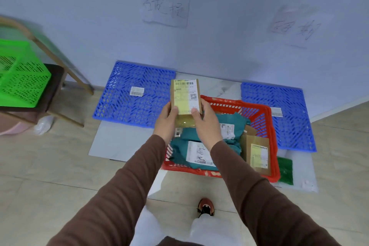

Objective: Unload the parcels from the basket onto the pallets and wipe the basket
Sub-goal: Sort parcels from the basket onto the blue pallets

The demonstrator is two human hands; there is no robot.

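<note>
While both hands clasp it, a labelled cardboard box [185, 97] is held above the red basket's [259, 115] far-left corner.

Left hand [166, 119] and right hand [205, 121] pinch its lower sides, thumbs on the label. Teal mailer bags [181, 151] and another cardboard parcel [257, 154] lie in the basket, between two blue pallets [127, 102].

Barcode and QR code on the held box's label [185, 94]; its print and the wall signs [165, 11] are illegible.
</note>
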